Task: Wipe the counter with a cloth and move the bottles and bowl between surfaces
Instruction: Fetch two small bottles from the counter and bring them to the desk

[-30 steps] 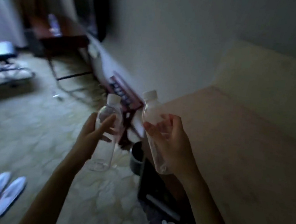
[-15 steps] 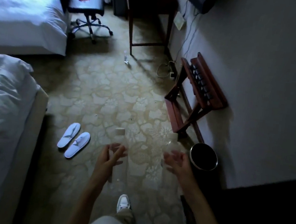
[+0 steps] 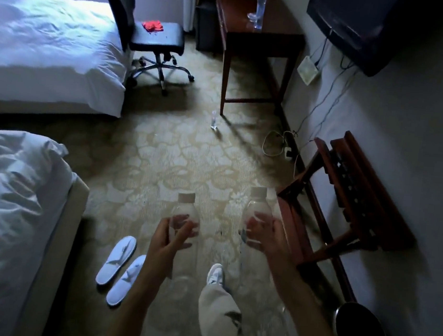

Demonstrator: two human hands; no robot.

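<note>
Bottles: two clear plastic ones with pale caps, both held upright in front of the person, above the patterned carpet (image 3: 161,156). Left bottle (image 3: 184,218) gripped by the left hand (image 3: 166,240), fingers and thumb curled round its middle. Right bottle (image 3: 257,212) gripped by the right hand (image 3: 264,234), fingers wrapped round the body below the shoulder. The two bottles are apart, roughly level with each other, caps pointing away from the camera.

A third bottle (image 3: 260,7) stands upright on the dark wooden surface (image 3: 272,36) at the far wall, with a small clear object just beside it; what that object is, cannot tell. A further small clear bottle (image 3: 214,119) stands on the carpet near the surface's front leg.

Red cloth (image 3: 153,25) lies on the seat of a black swivel chair (image 3: 157,38), which sits between the far bed (image 3: 49,48) and the surface.

Near bed (image 3: 5,213) at left. Pair of white slippers (image 3: 119,269) on the carpet beside it. One white shoe (image 3: 215,274) and a light trouser leg visible below the hands. Folded wooden luggage rack (image 3: 348,197) leans against the right wall. Round dark bin (image 3: 362,330) at lower right. Dark screen (image 3: 350,22) mounted on the wall, cables hanging beneath it.
</note>
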